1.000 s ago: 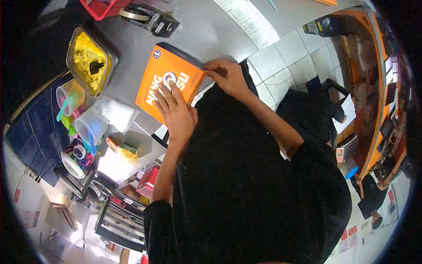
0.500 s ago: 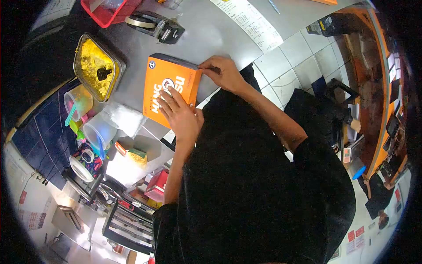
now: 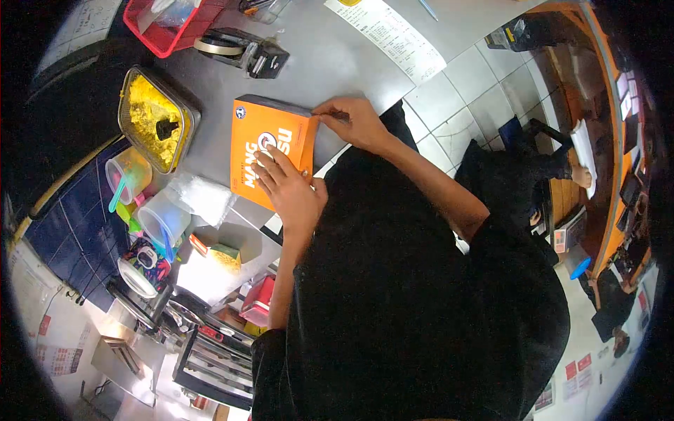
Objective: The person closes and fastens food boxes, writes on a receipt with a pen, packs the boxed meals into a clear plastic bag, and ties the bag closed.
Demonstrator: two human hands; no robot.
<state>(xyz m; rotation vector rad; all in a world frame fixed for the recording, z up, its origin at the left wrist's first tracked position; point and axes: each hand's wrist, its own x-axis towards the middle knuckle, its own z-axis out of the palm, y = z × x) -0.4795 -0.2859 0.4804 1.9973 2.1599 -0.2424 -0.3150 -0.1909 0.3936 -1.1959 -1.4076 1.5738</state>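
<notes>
An orange box with white lettering and a dark side lies on the grey metal table, its near part by the table edge. My left hand rests on the lid with its fingers spread, over part of the print. At the box's right corner my right hand pinches the edge between thumb and fingers. Left of the box stands a tray of yellow food with a dark utensil in it. A clear plastic bag lies between the box and the plastic tubs.
A tape dispenser and a red basket stand behind the box. A long receipt lies at the back right. Clear tubs are at the left. Another person in dark clothes holds something white at the right.
The box has turned slightly and appears squarer to the view. Both hands stay on it. The camera view has shifted, and the other person's hand at the right has moved with a white object.
</notes>
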